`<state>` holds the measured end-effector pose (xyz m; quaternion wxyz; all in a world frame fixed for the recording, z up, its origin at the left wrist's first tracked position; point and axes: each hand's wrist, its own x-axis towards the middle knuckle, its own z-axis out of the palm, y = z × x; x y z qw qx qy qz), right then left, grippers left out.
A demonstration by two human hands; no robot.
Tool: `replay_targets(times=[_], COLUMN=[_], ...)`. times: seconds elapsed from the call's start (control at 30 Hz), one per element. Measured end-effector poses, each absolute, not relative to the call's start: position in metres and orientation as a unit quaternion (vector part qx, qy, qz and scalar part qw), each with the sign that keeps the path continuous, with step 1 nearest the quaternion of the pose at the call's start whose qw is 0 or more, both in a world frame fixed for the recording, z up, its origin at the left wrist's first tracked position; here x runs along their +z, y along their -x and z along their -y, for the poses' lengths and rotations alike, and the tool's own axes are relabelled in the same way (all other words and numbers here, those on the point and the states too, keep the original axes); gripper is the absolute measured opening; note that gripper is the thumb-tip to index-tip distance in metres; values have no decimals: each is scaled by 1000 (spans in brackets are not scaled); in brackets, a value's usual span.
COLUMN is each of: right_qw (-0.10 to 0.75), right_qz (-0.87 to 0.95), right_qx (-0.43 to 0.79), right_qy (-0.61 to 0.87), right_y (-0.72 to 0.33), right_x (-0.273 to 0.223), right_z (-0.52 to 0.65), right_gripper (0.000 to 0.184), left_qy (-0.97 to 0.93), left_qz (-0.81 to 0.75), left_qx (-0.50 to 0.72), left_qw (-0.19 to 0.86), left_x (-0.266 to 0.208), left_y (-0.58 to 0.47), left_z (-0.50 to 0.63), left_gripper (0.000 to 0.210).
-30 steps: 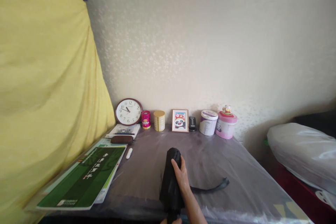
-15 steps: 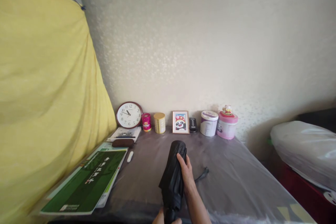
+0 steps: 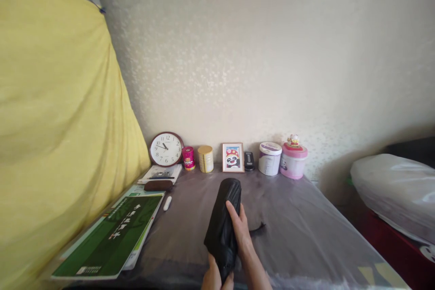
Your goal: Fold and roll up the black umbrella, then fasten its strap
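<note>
Behind our table [image 3: 292, 222] rose a wall [image 3: 254, 54]; we clasped the umbrella [image 3: 220, 224], right hand [image 3: 242, 231] midway, left hand [image 3: 213, 275] at its near end.

Umbrella: compact black folding umbrella with a fabric canopy [image 3: 219, 222], long rounded bundle
Canopy: furled, dark folds running lengthwise, slight sheen, fabric bulging lower left
Top end: blunt, rounded, points away from wearer
Pose: tilted, far end leaning slightly right, lower end toward wearer
Place: centre, in front of the near-middle part of the grey covered table [image 3: 306, 235]; contact with the surface can't be told
Held: right hand [image 3: 240, 231] along right side, left hand [image 3: 213, 276] at lower end
Strap: thin dark strap [image 3: 258, 228], loose, sticking out right past right wrist
Handle: mostly hidden by left hand
</note>
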<state>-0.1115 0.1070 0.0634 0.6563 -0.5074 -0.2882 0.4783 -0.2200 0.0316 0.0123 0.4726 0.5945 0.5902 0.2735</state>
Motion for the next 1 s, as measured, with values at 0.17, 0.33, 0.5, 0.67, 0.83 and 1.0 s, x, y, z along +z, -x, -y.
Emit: replay_targets(times=[0.17, 0.33, 0.5, 0.67, 0.83, 1.0], right_qw=[676, 663, 642, 654, 662, 667], right_qz=[266, 218, 247, 291, 276, 216], right_qx=[472, 567, 589, 497, 486, 560], right_qy=[500, 438, 424, 491, 499, 441], right_y=[117, 110, 107, 113, 121, 120], right_x=[66, 72, 76, 74, 65, 65], right_z=[-103, -95, -88, -88, -89, -86], right_gripper=[67, 69, 63, 62, 69, 69], left_qy=[-655, -574, -487, -615, -682, -650], left_qz=[-629, -463, -442, -516, -607, -504], left_qx=[198, 283, 290, 331, 221, 277], left_qw=[369, 613, 695, 496, 344, 497], left_x=[18, 50, 57, 36, 29, 50], left_y=[221, 227, 222, 218, 226, 233], left_z=[-43, -33, -23, -29, -35, -31], left_gripper=[78, 79, 61, 65, 76, 72])
